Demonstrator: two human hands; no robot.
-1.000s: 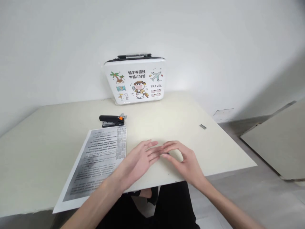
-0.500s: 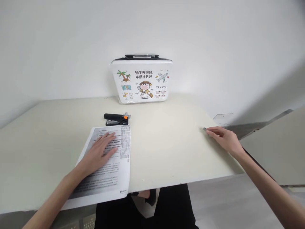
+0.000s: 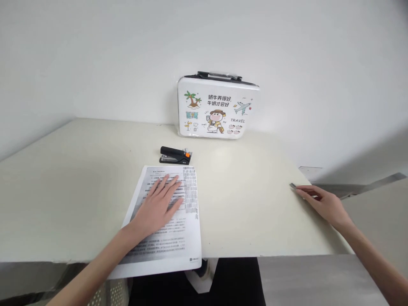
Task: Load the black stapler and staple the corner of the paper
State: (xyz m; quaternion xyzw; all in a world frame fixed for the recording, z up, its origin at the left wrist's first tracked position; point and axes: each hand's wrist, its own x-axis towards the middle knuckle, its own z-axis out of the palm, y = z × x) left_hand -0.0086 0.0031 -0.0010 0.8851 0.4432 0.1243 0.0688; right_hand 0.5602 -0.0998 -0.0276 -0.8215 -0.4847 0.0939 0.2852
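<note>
My left hand (image 3: 159,206) lies flat on a printed sheet of paper (image 3: 168,231), fingers stretched out and slightly spread. The sheet's lower end hangs a little over the table's front edge. Just beyond its top edge rests a black stapler (image 3: 174,156) with an orange part at its right end. Small grey pieces (image 3: 188,151) lie against the stapler's far side. At the table's right side, my right hand (image 3: 325,206) pinches a small grey strip of staples (image 3: 293,185) between thumb and fingertips, low over the tabletop.
A white case (image 3: 216,110) with cartoon prints and a black handle stands upright against the wall at the back of the pale table (image 3: 242,204). Past the table's right edge is another pale panel (image 3: 379,208). My legs (image 3: 236,280) are below the front edge.
The camera view has turned and tilted slightly, so the case, stapler, paper and both hands appear farther right. Both hands keep about the same pose, and the strip stays pinched.
</note>
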